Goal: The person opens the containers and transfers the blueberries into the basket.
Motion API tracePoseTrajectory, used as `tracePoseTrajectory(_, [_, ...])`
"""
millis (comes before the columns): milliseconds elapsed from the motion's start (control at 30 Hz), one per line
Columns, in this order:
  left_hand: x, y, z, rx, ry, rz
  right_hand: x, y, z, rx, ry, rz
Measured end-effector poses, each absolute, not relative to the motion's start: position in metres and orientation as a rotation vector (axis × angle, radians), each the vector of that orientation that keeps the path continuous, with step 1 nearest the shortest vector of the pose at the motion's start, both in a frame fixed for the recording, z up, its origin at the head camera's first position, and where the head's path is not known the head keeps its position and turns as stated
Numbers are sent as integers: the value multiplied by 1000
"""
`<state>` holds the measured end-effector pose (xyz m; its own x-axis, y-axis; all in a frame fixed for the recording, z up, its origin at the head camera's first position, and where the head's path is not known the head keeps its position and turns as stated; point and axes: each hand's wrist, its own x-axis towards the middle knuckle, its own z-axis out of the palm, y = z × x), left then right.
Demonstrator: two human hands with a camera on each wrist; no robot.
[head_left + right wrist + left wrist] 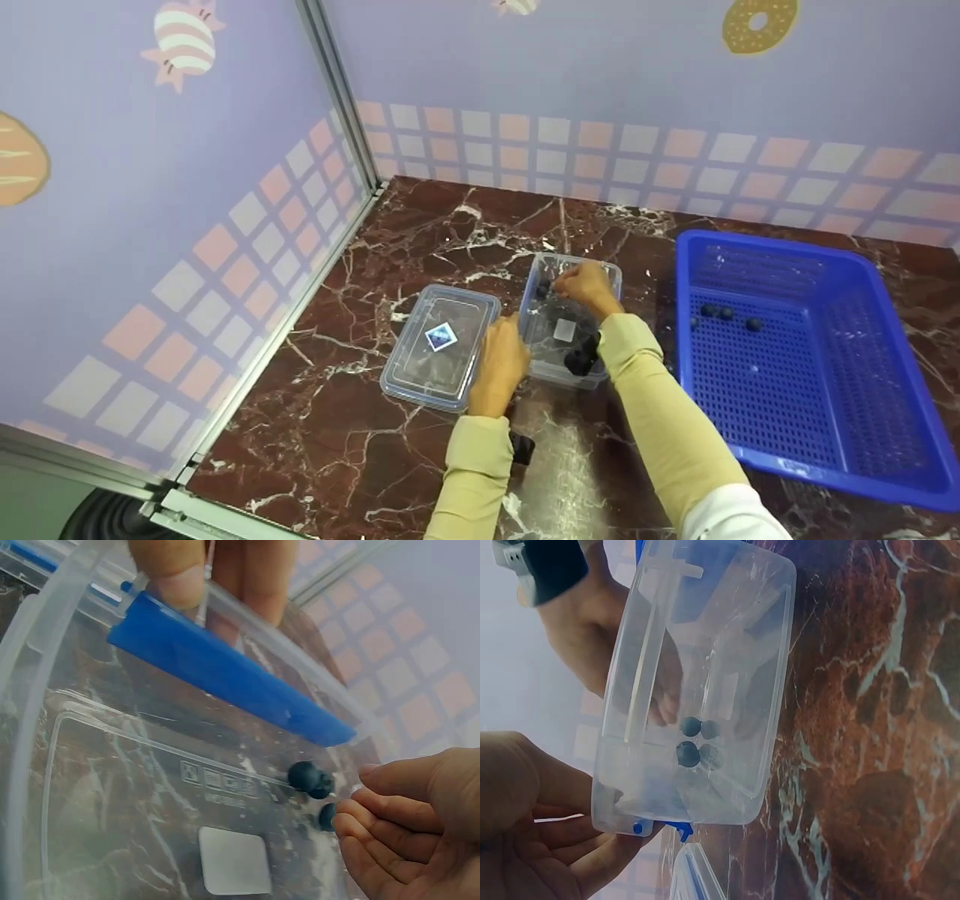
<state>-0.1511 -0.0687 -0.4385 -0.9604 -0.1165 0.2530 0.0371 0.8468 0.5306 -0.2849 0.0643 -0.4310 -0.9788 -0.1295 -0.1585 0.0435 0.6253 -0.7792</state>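
My left hand [501, 364] pinches the near-left rim of a clear plastic box [544, 352], thumb inside and fingers outside, beside a blue flap [225, 675] on that rim. Over the box's far end hangs my right hand [586, 285], its fingers loosely bent. In the right wrist view its fingertips [349, 825] are right beside a dark blue ball [327, 817], with nothing pinched between thumb and fingers. Another such ball [303, 775] lies close by on the box floor; both look like blueberries. A white square label [234, 861] shows on the floor of the box.
A clear lid [420, 367] with a diamond sticker [441, 337] lies left of the box. To the right stands a blue perforated basket [862, 300] with several dark balls [727, 313] at its left side. Walls border the marbled tabletop [322, 435] at left and back.
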Motion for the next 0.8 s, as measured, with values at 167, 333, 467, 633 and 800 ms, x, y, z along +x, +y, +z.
tracePoseTrajectory(167, [-149, -66, -439, 61, -2748, -806, -300, 62, -458, -75, 2604, -1274])
tracePoseTrajectory(333, [-149, -64, -438, 60, -2747, -807, -303, 57, -465, -28, 2612, -1274])
tracePoseTrajectory(467, [-150, -64, -438, 49, -2750, -819, -290, 54, -453, 20, 2633, -1254])
tracePoseTrajectory(633, [-150, -65, -437, 74, -2762, -824, -283, 52, -448, -37, 2615, -1275])
tracePoseTrajectory(800, [-151, -68, -438, 83, -2769, -814, -283, 45, -450, -15, 2629, -1210])
